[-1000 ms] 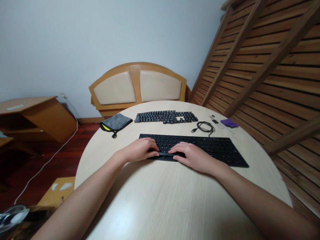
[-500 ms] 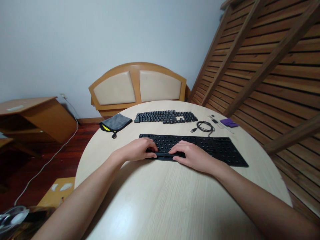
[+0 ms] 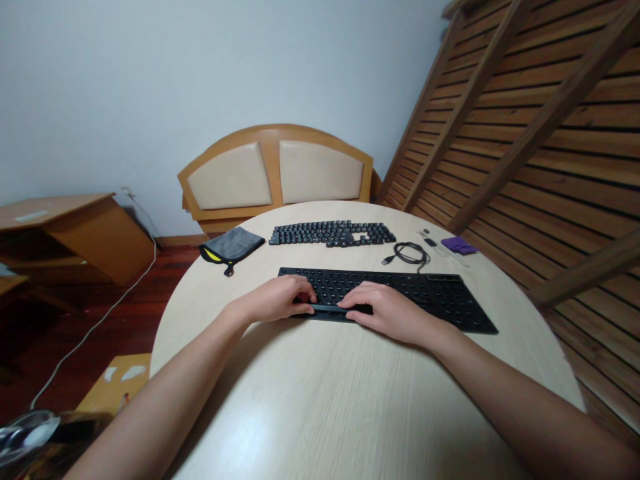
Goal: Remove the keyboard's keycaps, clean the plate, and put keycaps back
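Note:
A black keyboard (image 3: pixel 400 283), its keycaps off, lies on the round table in front of me. Over its near edge is a long black space bar (image 3: pixel 327 308). Its left end is pinched between the thumb and fingers of my left hand (image 3: pixel 285 297), while my right hand (image 3: pixel 377 307) grips the right end the same way. Behind the keyboard, several loose black keycaps (image 3: pixel 310 233) are laid out in rows. The keyboard's cable (image 3: pixel 411 253) is coiled by its far edge.
A grey cloth (image 3: pixel 233 245) with a yellow-and-black edge lies at the table's (image 3: pixel 320 400) far left. Toward the right are a purple cloth (image 3: pixel 459 245) and some small thin tools (image 3: pixel 434 244). A wooden slatted panel (image 3: pixel 530 133) leans close on the right.
The space bar has tilted slightly, its upper face now catching more light. Both hands keep nearly the same position and grip.

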Motion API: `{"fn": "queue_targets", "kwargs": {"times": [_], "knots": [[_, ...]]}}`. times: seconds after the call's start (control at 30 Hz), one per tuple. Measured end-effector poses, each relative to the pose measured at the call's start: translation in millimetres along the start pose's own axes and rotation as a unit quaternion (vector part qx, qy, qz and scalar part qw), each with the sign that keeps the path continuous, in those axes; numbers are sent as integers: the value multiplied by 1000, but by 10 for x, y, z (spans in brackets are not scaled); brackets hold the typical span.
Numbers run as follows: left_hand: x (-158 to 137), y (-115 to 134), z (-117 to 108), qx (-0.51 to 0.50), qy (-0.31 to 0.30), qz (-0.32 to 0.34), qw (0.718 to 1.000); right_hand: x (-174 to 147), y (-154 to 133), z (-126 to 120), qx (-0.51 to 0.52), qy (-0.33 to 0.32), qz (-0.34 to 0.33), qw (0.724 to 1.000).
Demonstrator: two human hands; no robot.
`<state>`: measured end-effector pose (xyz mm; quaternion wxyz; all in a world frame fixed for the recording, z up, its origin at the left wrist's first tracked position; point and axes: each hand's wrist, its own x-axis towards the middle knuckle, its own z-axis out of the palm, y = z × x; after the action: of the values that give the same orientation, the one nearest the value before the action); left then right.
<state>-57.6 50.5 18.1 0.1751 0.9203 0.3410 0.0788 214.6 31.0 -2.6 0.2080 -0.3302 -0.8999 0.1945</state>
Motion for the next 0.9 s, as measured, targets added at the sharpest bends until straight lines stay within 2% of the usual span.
{"fn": "queue_targets", "kwargs": {"times": [0.9], "knots": [[3, 29, 22, 0, -7, -14, 1000, -6, 24, 44, 18, 4, 5, 1000]]}}
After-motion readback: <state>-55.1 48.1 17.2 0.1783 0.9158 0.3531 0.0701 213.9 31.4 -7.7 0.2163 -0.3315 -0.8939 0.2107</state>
